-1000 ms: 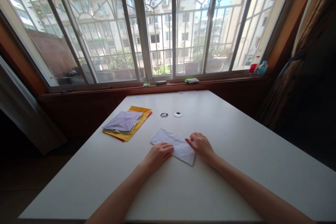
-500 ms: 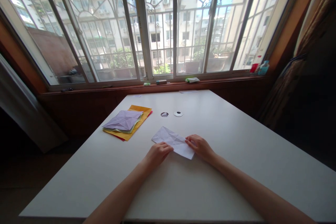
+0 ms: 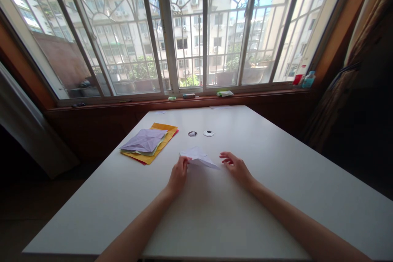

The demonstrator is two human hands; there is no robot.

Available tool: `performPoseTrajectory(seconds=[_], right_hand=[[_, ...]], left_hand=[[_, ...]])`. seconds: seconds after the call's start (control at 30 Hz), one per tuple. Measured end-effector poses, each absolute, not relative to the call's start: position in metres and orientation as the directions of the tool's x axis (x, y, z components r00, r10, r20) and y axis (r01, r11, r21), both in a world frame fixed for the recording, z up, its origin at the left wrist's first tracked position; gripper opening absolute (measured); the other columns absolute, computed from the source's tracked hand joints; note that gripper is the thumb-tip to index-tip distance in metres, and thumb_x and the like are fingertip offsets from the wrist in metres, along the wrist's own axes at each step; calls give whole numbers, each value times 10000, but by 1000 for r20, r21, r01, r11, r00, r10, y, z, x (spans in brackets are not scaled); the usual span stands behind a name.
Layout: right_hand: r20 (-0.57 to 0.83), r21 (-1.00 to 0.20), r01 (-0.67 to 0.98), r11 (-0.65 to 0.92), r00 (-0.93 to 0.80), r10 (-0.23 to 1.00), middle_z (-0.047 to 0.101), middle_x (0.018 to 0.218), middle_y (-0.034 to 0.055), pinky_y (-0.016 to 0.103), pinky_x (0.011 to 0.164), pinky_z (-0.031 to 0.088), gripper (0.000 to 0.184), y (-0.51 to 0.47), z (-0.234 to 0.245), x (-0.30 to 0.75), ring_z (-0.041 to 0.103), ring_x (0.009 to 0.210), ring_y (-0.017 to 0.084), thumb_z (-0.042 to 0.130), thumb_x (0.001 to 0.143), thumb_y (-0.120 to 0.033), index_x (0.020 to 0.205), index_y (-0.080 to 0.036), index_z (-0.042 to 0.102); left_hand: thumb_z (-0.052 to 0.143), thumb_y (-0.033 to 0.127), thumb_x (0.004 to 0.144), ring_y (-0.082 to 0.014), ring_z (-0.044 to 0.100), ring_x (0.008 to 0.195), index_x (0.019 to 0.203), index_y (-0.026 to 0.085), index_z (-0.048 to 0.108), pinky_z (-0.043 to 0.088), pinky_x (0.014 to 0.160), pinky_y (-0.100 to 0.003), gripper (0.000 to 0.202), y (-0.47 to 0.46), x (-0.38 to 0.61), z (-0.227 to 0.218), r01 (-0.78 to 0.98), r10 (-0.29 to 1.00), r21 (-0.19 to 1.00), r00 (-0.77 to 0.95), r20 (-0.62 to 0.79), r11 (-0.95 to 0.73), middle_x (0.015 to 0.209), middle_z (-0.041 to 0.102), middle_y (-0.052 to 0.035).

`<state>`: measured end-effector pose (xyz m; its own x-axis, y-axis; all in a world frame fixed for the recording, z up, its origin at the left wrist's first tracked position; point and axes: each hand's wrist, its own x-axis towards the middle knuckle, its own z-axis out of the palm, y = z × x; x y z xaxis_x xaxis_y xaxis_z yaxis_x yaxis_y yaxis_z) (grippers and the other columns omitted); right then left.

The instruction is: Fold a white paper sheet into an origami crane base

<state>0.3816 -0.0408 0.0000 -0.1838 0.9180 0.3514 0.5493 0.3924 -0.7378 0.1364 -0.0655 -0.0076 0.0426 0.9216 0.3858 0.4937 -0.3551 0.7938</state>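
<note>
A creased sheet of white folded paper (image 3: 199, 158) is tilted up off the white table (image 3: 196, 221). My left hand (image 3: 179, 172) pinches its left end between thumb and fingers. My right hand (image 3: 236, 168) hovers just to the right of the paper, apart from it, with fingers spread and slightly curled and nothing in them. To the left lies a stack of coloured paper, with a creased lilac sheet (image 3: 143, 141) on top and an orange-yellow sheet (image 3: 168, 130) beneath; green and red edges show between and under them.
Two round cable holes, a left one (image 3: 192, 134) and a right one (image 3: 208, 133), lie beyond the paper. A window sill (image 3: 138, 101) behind the table holds small items, including a green-white packet (image 3: 225, 93) and a blue bottle (image 3: 308, 79). A curtain (image 3: 344, 77) hangs at right.
My right hand has let go of the paper and moved slightly right. My left hand has shifted to the paper's left end and tilted it up off the table.
</note>
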Motion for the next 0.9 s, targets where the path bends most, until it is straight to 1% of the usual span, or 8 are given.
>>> performPoseTrajectory(seconds=[0.13,0.23,0.33,0.47,0.53,0.67,0.8,0.9], right_hand=[[380,-777,429,460,-263,887,513,1224,80,346,792,511,576,-46,2,377,608,887,177,565,683,-318,1227,-232,397],[363,-816,345,463,-317,876,622,1030,59,365,814,507,677,-53,7,372,615,876,185,625,672,-367,1276,-228,354],[331,-861,279,426,-328,885,658,843,40,348,721,538,559,-58,11,368,633,761,176,622,695,-396,1196,-206,459],[484,-777,314,546,-257,836,612,1029,81,309,623,521,339,-62,15,367,599,746,165,619,708,-389,997,-214,601],[463,-792,301,531,-271,844,636,958,75,298,585,504,351,-64,15,366,590,684,153,629,701,-384,1006,-212,600],[279,-924,171,343,-313,908,651,654,31,297,598,489,338,-64,10,362,603,613,156,593,734,-401,979,-167,601],[286,-944,96,315,-234,929,650,695,43,300,653,479,261,-63,6,358,606,683,166,583,733,-415,727,-157,617],[305,-936,106,334,-222,926,638,675,32,295,660,464,242,-65,5,357,590,680,160,594,728,-401,700,-161,612]], left_hand=[[306,394,854,-163,609,801,867,175,427,509,705,-320,250,-61,139,-9,276,948,912,-11,319,-304,868,583,-63],[364,448,819,-167,626,767,856,160,434,516,714,-340,298,-62,143,-8,129,963,954,2,271,-269,828,585,-55],[418,494,785,-165,627,719,844,150,437,513,722,-358,350,-64,146,-6,27,972,971,-17,236,-236,775,573,-39],[463,508,766,-154,612,707,832,148,447,505,726,-351,366,-67,150,-5,-42,974,974,-66,218,-221,770,557,-29],[479,494,766,-146,599,711,833,152,456,499,727,-339,350,-68,152,-6,-57,973,973,-76,219,-223,778,552,-26],[508,457,767,-145,579,738,849,156,470,485,726,-318,314,-73,156,-6,-70,973,971,-46,225,-228,794,562,-29],[585,413,733,-167,576,796,883,143,515,456,730,-290,316,-79,157,-1,-72,969,969,52,240,-236,834,613,-57],[623,407,705,-182,580,794,888,130,569,442,722,-286,335,-81,157,3,-65,966,971,108,236,-230,839,636,-65]])
